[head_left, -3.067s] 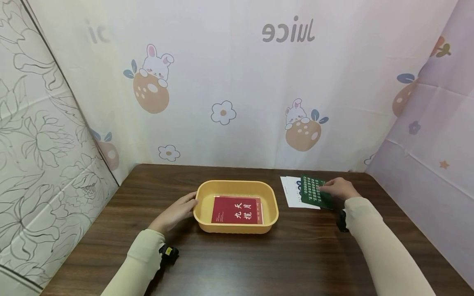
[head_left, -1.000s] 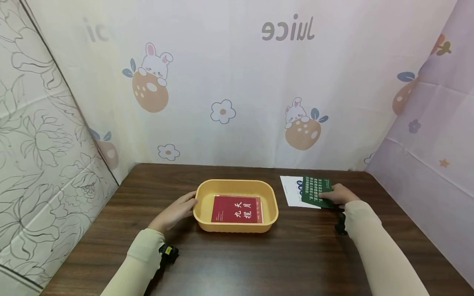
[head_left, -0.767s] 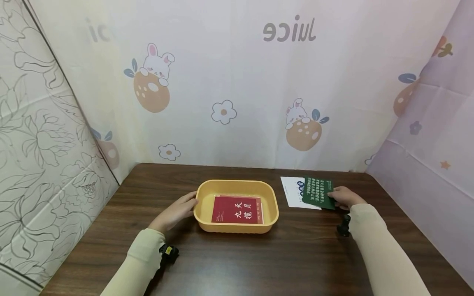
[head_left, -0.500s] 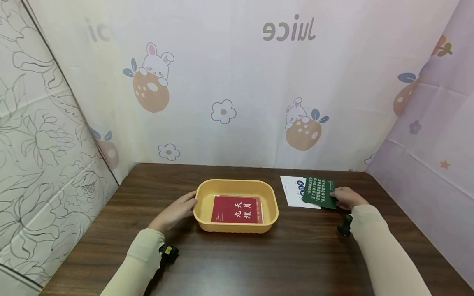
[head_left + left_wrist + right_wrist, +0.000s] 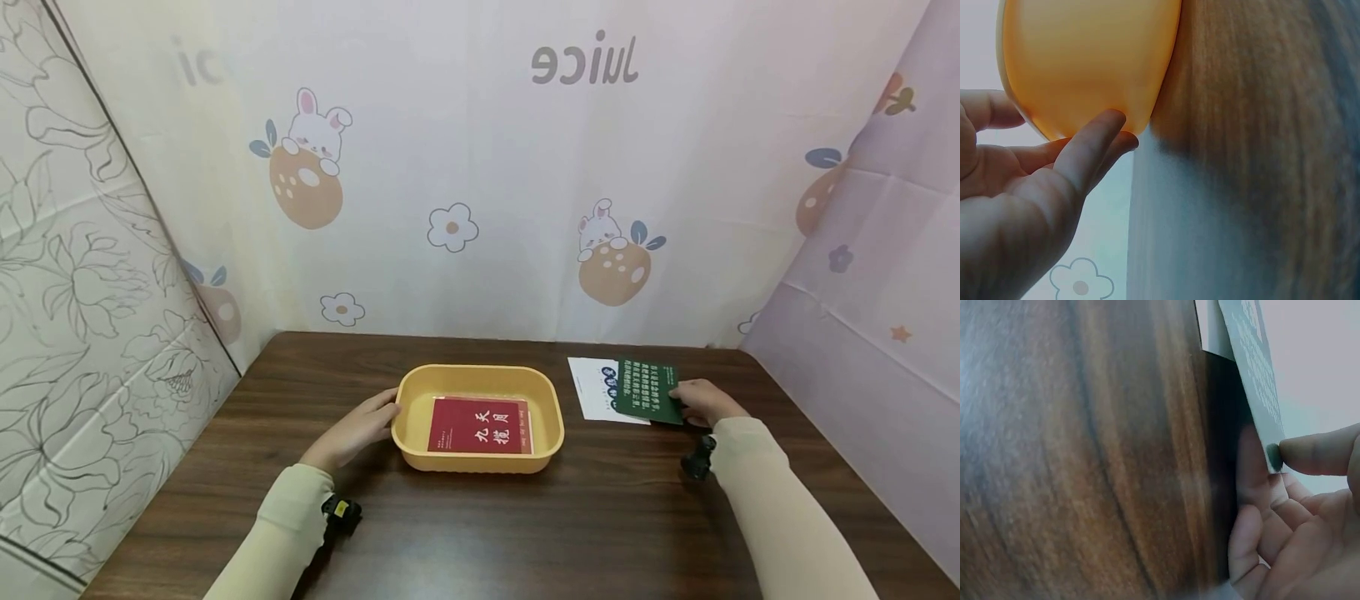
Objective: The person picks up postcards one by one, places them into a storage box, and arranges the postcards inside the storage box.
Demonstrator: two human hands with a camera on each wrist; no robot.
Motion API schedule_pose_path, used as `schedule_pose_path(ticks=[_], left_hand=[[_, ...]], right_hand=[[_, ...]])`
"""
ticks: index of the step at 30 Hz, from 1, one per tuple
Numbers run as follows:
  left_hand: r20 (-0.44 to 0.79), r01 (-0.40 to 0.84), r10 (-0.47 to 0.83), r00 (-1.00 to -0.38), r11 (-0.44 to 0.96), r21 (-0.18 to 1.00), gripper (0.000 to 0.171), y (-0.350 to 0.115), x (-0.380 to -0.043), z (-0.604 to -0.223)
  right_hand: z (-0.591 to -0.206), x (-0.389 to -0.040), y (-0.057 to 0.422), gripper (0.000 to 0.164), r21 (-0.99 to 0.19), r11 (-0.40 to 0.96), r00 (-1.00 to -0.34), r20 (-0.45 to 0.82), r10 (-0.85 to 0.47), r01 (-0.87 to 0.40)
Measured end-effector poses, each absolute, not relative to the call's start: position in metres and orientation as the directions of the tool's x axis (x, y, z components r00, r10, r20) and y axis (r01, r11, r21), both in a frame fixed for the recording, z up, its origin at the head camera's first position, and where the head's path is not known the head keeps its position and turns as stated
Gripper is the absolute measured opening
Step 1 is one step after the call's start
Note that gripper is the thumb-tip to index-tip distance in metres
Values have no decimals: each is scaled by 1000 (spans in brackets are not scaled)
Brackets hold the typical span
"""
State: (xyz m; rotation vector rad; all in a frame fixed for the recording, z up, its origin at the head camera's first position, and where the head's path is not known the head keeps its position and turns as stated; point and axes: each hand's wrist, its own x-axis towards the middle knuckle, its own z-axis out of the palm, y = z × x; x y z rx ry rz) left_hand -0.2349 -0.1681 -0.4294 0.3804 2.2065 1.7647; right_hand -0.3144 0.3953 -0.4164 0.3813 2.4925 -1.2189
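Observation:
At the table's right rear, my right hand (image 5: 705,402) pinches the near right edge of a green card (image 5: 649,392) with white characters. In the right wrist view the thumb (image 5: 1319,453) lies on one face, the fingers behind the other. The green card overlaps a white card (image 5: 592,398) with blue print. My left hand (image 5: 354,433) holds the left end of a yellow plastic basin (image 5: 480,463), fingers at its rim and outer wall. Inside the basin lies a red card (image 5: 457,427) with white characters, another edge peeking from under it.
The dark wood table (image 5: 480,533) carries all of these. A curtain (image 5: 480,167) with rabbits, fruit and flowers stands behind it. A flower-line curtain (image 5: 90,275) borders the left side, and a pale purple one (image 5: 862,375) the right.
The green card has slid a little to the right with my right hand, whose grasp has moved outward to the card's edge; more blue print shows. Left hand and basin stay put.

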Motion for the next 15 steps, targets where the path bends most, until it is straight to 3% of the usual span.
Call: schedule_pose_path(ticks=[15], left_hand=[[-51,34,393,-918,206,978,52,-171,-235,-431]], right_hand=[[-409,-315,400,58,-795,486,-920,-389,53,364]])
